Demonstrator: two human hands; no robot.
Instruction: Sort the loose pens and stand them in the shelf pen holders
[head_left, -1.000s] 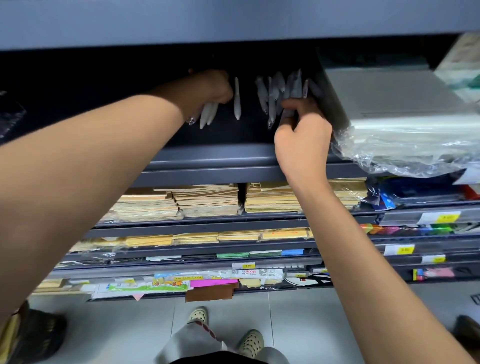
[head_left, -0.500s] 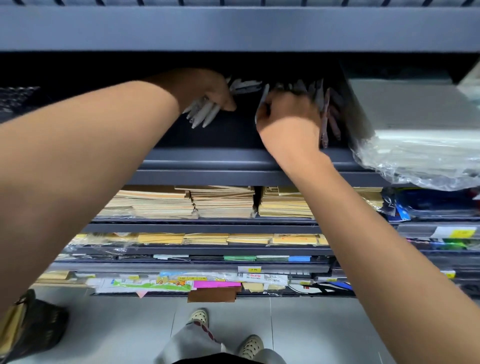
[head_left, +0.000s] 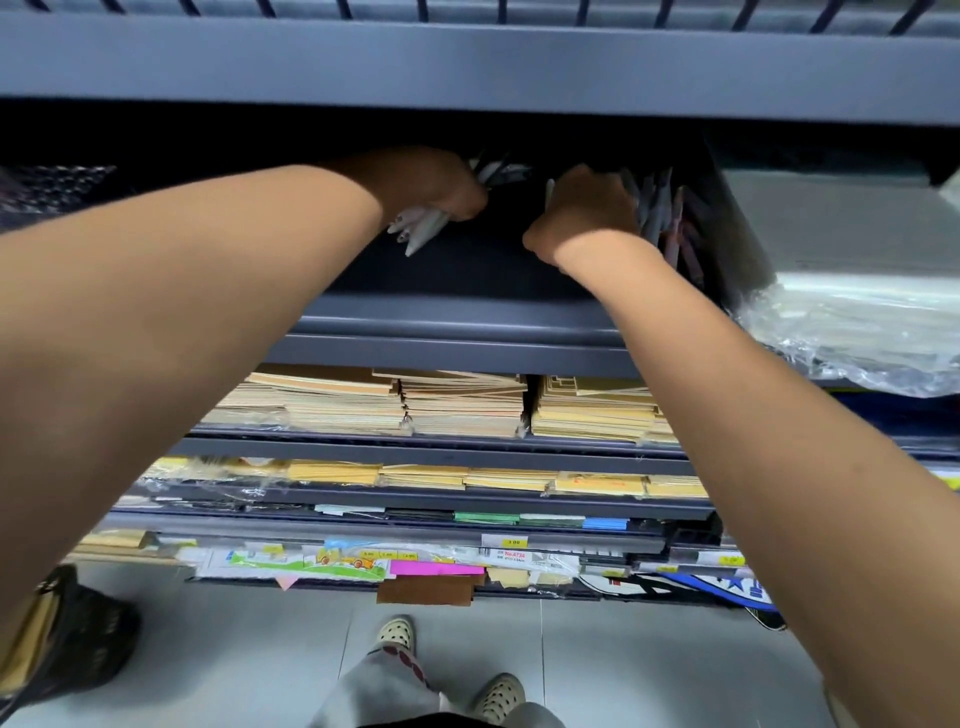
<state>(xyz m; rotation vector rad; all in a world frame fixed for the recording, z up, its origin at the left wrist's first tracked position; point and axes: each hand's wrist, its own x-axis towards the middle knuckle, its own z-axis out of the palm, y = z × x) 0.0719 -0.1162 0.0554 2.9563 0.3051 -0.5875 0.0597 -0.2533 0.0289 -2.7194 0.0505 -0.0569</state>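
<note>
1. Deep in a grey shelf (head_left: 467, 317), pale pens (head_left: 423, 228) are gripped in the curled left hand (head_left: 436, 182). Darker pens (head_left: 662, 208) are seen just beside the right hand (head_left: 582, 208), whose grasp is hidden.
2. Pens are judged light, stiff and slick, and are best pinched mid-barrel.

Matt grey metal shelf (head_left: 467, 332); glossy crinkled plastic wrap (head_left: 857, 338); pens (head_left: 421, 228) look like pale smooth plastic.

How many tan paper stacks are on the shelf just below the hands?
3: left stack, middle stack, right stack, side by side. The forearms may hide more.
</note>
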